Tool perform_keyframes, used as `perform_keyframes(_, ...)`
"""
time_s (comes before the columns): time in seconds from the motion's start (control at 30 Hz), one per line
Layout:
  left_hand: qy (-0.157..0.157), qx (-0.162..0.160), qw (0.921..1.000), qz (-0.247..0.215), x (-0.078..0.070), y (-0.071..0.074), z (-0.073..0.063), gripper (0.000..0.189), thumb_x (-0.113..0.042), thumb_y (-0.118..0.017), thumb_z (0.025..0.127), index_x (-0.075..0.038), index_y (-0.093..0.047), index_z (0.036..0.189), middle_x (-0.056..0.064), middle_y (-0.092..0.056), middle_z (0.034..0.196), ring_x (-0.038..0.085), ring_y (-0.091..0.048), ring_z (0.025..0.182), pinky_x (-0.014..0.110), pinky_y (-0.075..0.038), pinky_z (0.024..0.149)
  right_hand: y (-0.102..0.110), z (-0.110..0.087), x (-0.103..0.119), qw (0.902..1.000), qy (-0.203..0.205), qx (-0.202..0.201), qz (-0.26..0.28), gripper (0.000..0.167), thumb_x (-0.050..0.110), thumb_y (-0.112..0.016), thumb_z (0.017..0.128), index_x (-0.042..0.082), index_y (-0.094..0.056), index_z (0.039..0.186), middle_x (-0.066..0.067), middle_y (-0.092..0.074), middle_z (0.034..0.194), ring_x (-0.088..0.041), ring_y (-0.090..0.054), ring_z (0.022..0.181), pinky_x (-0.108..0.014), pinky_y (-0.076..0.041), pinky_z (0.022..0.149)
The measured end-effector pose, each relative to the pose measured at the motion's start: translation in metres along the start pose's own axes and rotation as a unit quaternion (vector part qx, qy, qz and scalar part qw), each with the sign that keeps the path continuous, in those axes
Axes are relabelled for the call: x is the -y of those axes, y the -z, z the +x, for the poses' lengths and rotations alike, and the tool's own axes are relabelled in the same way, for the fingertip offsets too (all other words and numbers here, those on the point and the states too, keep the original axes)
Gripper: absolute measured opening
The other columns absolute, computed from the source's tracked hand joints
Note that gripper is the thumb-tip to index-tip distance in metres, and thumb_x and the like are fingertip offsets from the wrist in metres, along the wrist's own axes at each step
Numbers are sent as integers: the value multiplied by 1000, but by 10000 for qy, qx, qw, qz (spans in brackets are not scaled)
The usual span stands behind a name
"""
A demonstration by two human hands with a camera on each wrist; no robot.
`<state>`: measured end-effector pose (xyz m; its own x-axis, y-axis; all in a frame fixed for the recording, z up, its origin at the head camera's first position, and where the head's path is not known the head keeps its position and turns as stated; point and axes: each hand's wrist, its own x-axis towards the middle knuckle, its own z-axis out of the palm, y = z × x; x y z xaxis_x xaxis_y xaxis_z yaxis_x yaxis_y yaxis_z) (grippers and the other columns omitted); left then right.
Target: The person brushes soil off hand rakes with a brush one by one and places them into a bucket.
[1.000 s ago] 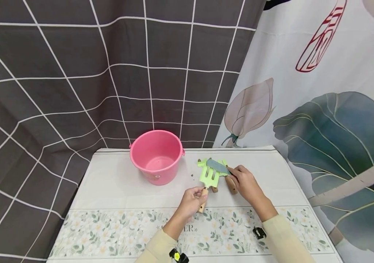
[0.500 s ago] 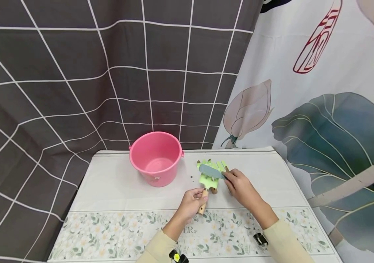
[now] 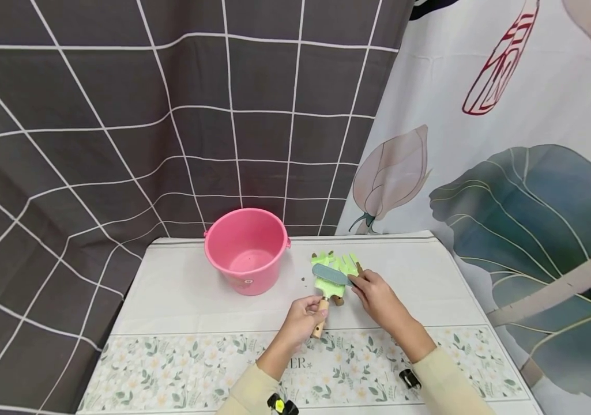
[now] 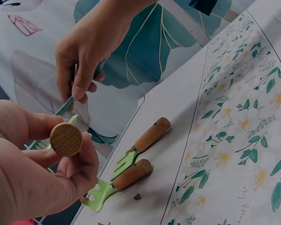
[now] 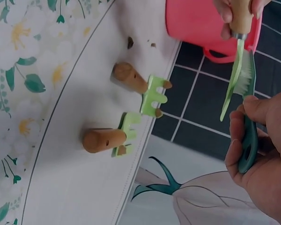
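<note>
In the head view, my left hand [image 3: 302, 318] grips the wooden handle of a small green garden fork [image 3: 328, 288], raised above the table. My right hand [image 3: 380, 300] holds a teal brush [image 3: 330, 274] across the fork's head. White bristles [image 5: 243, 77] face the green metal in the right wrist view and appear to touch it. Beneath lie two more green garden tools with wooden handles: a wide-pronged rake [image 5: 154, 97] and a narrower fork [image 5: 130, 123]. Brown bits cling to their prongs. The held fork's prongs are partly hidden behind the brush.
A pink bucket [image 3: 248, 282] stands at the table's back left. Small dark crumbs [image 4: 137, 196] lie on the white tablecloth [image 3: 170, 288] near the tools. Dark gridded curtain [image 3: 264, 132] hangs behind, and a flowered curtain [image 3: 482, 173] at the right.
My right hand has moved the brush left and slightly down across the fork's head. The left hand keeps its grip and has barely moved.
</note>
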<state>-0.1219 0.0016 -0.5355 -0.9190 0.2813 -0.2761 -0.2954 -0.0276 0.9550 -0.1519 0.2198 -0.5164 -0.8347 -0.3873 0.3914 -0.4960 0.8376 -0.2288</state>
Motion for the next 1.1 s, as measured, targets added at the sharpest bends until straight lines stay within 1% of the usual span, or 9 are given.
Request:
perform_keyframes(0.2, -104, 61, 9999, 47, 0, -1, 1, 42, -2, -63, 98, 14, -55, 136, 11, -58, 106, 15, -57, 91, 17, -56, 72, 0, 5, -15, 9998, -159, -83, -79, 28, 4, -75, 93, -4, -73, 119, -12, -63, 96, -23, -63, 83, -35, -60, 66)
perform_keyframes(0.3, -115, 134, 9998, 95, 2, -2, -1, 42, -1, -63, 98, 15, -55, 136, 12, -58, 106, 14, -56, 91, 16, -55, 71, 2, 5, -23, 9994, -314, -65, -92, 28, 3, -74, 94, -6, -72, 120, -13, -63, 95, -23, -63, 82, -36, -60, 66)
perform_keyframes(0.47, -61, 282, 9996, 10, 4, -2, -1, 40, 0, -62, 98, 14, -56, 136, 11, -58, 104, 16, -59, 88, 18, -59, 70, 5, 5, -35, 9984, -529, 96, -143, 27, 0, -71, 95, -8, -71, 120, -16, -63, 97, -26, -65, 84, -36, -61, 68)
perform_keyframes(0.57, -104, 329, 9994, 14, 4, -1, -1, 40, 1, -62, 98, 15, -56, 135, 10, -58, 102, 14, -59, 86, 17, -58, 68, 7, 4, -40, 9979, -621, 129, -136, 26, 0, -70, 96, -8, -70, 121, -17, -63, 98, -27, -66, 86, -37, -61, 69)
perform_keyframes(0.7, -162, 287, 9994, 61, 3, 1, -1, 40, 1, -64, 97, 15, -57, 134, 10, -58, 102, 13, -57, 85, 15, -56, 67, 10, 2, -45, 9973, -726, 37, -64, 26, 0, -69, 96, -9, -69, 121, -17, -64, 98, -28, -66, 85, -38, -61, 68)
perform_keyframes(0.83, -299, 129, 9990, 291, 0, 3, -3, 40, -1, -66, 96, 13, -59, 133, 12, -60, 104, 14, -56, 86, 15, -55, 66, 12, -3, -49, 9959, -903, 43, 25, 27, 0, -69, 96, -9, -69, 121, -18, -64, 97, -27, -65, 83, -39, -59, 66)
perform_keyframes(1.0, -443, -13, 9977, 514, -4, 8, -4, 43, -2, -67, 95, 12, -58, 135, 13, -62, 107, 15, -58, 89, 17, -57, 69, 10, -18, -51, 9909, -1310, 142, 270, 28, 3, -68, 98, -7, -68, 124, -17, -64, 99, -24, -64, 82, -37, -57, 64)
perform_keyframes(1.1, -563, -54, 9967, 575, -7, 12, -5, 45, -2, -67, 95, 13, -56, 136, 15, -62, 108, 15, -59, 88, 17, -58, 68, 7, -27, -53, 9893, -1414, 128, 334, 28, 4, -68, 98, -6, -69, 124, -16, -65, 99, -23, -64, 82, -38, -57, 64)
